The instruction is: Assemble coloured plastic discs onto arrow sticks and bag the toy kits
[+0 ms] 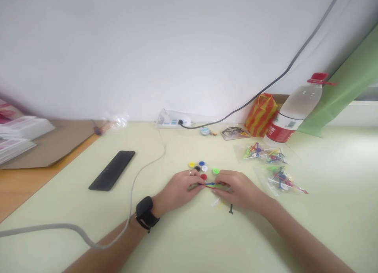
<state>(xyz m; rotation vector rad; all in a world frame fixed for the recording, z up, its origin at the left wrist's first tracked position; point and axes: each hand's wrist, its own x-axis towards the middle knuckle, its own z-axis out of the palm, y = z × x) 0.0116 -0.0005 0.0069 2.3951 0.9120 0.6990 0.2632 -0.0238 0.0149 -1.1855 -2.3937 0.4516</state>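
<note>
My left hand point(178, 189) is closed, its thumb and forefinger pinching one end of a thin red plastic stick point(210, 187). At the stick's other end, my right hand point(240, 189) has its fingers closed in a pinch. A blue plastic stick point(210, 183) lies just beyond the red one, between the fingertips. Beyond the hands are small round discs: yellow point(191, 164), blue point(201, 163), black point(197, 168), white point(204, 168), red point(203, 177) and green point(215, 171). Nearer me lie a white stick point(215, 202) and a black stick point(231, 209), partly under my right hand.
Clear bags of coloured plastic parts point(282, 178) lie at right, near a large bottle point(291, 111) and a striped bag point(261, 115). A black slab point(112, 170) and a grey cable point(132, 182) are at left. A power strip point(174, 121) stands by the wall.
</note>
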